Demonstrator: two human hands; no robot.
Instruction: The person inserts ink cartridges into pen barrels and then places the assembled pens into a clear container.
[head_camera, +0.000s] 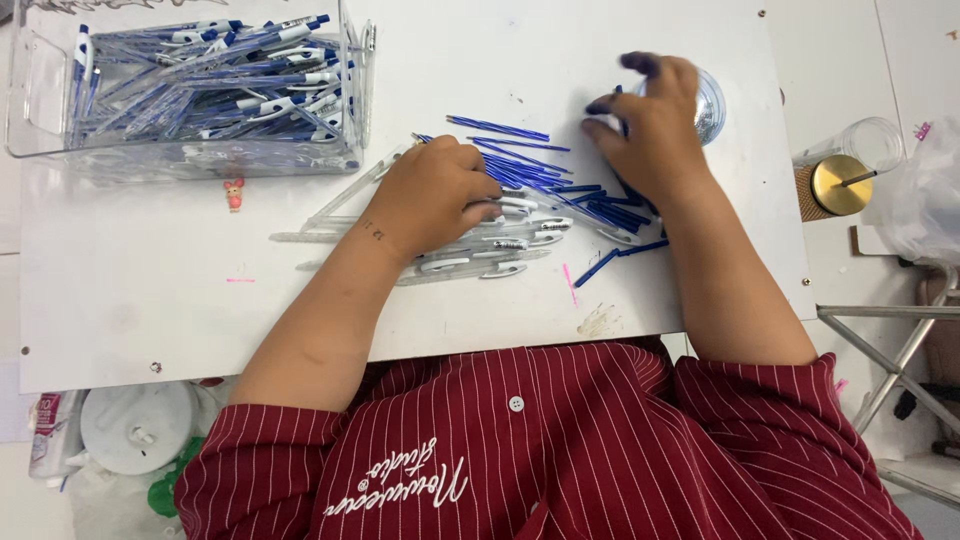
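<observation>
The left hand (440, 195) curls loosely over light, slippery clear pen barrels (470, 262); the right hand (650, 125) spreads open on thin, bendy blue refills (540, 170), best pinched mid-length.

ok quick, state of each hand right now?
Left hand: curled shut on clear pen barrels on the white table.
Right hand: open, fingers spread, resting on the blue refills; grips nothing visible.
</observation>
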